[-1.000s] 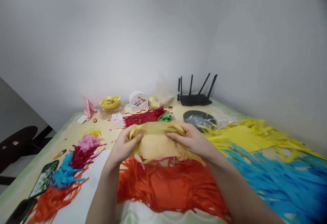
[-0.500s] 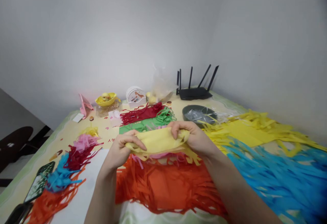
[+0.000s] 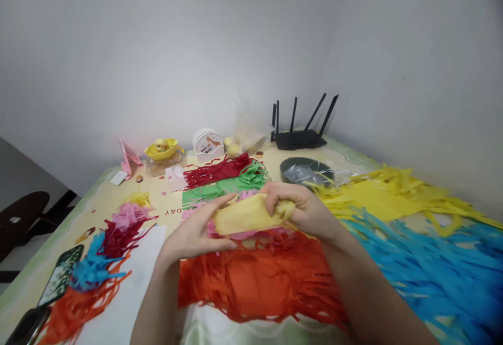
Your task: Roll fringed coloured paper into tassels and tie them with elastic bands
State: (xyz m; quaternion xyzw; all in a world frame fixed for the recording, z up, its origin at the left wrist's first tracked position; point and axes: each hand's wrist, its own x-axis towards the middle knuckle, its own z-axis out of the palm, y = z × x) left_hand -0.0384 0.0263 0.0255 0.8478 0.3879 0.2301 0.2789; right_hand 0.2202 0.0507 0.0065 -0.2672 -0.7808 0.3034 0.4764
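In front of me, above the table, is a folded piece of pale yellow fringed paper [image 3: 241, 215]. My right hand [image 3: 296, 206] is closed on its right end, with the bunched fringe between thumb and fingers. Around the left end, my left hand [image 3: 196, 229] is open in a C shape, thumb below and fingers above. Pink shows in the gap between that palm and the paper. Beneath the hands lies orange-red fringed paper [image 3: 255, 284]. Pink fringed paper [image 3: 275, 236] peeks out just behind it, partly hidden by the yellow piece.
Farther back lie green [image 3: 212, 190] and dark red fringed paper [image 3: 220, 172], a dark bowl [image 3: 288, 174] and a black router [image 3: 301, 139]. Yellow [image 3: 377, 198] and blue fringed paper [image 3: 416, 261] spread at right. At left are colored tassels [image 3: 92, 266] and a phone [image 3: 61, 277].
My left hand has let go of the yellow paper's left end and opened around it. The paper has narrowed and tilts, right end higher. My right hand keeps its hold.
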